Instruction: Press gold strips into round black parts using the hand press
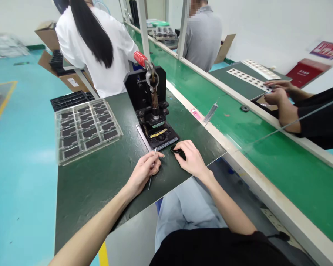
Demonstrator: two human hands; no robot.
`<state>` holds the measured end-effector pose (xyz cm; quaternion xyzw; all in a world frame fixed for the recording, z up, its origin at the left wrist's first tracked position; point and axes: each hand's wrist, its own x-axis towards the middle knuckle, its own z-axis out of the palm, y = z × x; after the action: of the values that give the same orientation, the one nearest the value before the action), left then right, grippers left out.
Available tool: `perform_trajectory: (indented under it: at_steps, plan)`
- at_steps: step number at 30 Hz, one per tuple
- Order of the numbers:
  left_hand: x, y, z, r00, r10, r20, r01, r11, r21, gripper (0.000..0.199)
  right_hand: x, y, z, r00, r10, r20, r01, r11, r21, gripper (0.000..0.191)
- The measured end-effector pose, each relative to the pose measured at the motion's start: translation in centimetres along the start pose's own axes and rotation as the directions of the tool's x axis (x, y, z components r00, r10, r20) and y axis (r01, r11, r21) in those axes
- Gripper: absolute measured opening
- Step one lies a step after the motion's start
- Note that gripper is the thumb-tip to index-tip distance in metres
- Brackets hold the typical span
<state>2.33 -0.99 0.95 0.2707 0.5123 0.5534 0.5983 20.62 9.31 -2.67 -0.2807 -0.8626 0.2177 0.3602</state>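
Observation:
Between the fingers of my left hand [147,169] is a thin metal rod [150,182], slanting upright past the fingertips. My right hand [192,158] pinches a small round black part [175,149] just above the green tabletop. Both hands are close together at the front of a black toggle press [148,99] with a red handle [140,58]. On the press base lies a yellow strip [158,133] beside a dark round seat. What the round part is, I cannot make out.
A clear plastic tray [117,130] with dark flat pieces sits on the left of the table [100,199]. A green conveyor belt [255,136] runs along the right, with a small black ring [244,108] on it. Co-workers sit beyond; one co-worker's hands [279,92] are across the belt.

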Motion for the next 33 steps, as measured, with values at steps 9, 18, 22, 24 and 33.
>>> perform_trajectory:
  at_steps: [9,18,22,24,33]
  plan:
    - [0.0,-0.1,0.0,1.000,0.013,0.012,-0.012,0.999,-0.050,0.040,-2.5,-2.6,-1.8,0.967,-0.037,-0.254,0.052,0.997,0.053,0.014]
    - [-0.3,-0.9,0.8,0.996,0.069,0.050,-0.051,0.950,-0.309,0.037,-4.0,-5.7,0.0,0.988,-0.154,0.021,0.154,0.988,0.012,0.012]
    - [-0.7,-1.0,0.8,0.978,0.115,0.172,-0.071,0.967,-0.244,0.037,-3.9,-6.3,1.2,0.995,0.069,0.079,-0.080,0.985,0.150,0.012]
    - [-0.7,-1.1,0.6,0.954,0.103,0.280,-0.055,0.983,-0.173,0.038,-3.4,-6.5,1.0,0.988,0.099,0.118,-0.125,0.961,0.245,0.014]
    - [0.3,-1.7,-0.4,0.929,0.298,0.220,-0.357,0.878,0.319,0.041,1.9,-3.9,-2.2,0.915,0.298,-0.272,-0.130,0.857,0.499,0.012]
